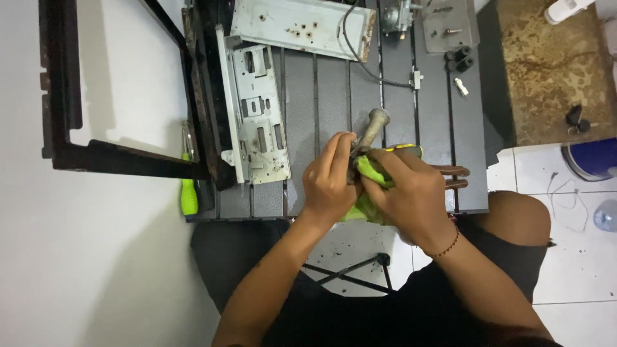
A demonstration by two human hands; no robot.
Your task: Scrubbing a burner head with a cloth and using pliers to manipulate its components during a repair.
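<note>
We are bent over the slatted bench (334, 90), and both our hands sit at its near edge, right above our lap. Our left hand (329, 183) is curled shut around the lower part of a dull metal rod (373, 125), whose rounded end sticks up and away from us over the bench. Our right hand (405, 193) is closed over a bright green cloth (371, 172), pressing it against the rod just beside the left fingers; more cloth bulges out below both palms.

Room is tight on the bench's left side: a pale perforated plate (257, 119) lies along the slats, close to our left hand but not touching it, and a dark frame (96, 154) juts past the bench's left edge. A green-handled screwdriver (187, 193) rests at the near left corner. The middle slats beyond the rod lie bare up to a rusty-edged grey panel (302, 26) at the far end, with a thin cable (366, 64) curling off it. At the far right corner sit small black knobs (460, 59). Two copper-coloured tubes (457, 177) poke out from behind our right hand toward the bench's right edge. Right of the bench, a blue tub (594, 157) stands on white tiles.
</note>
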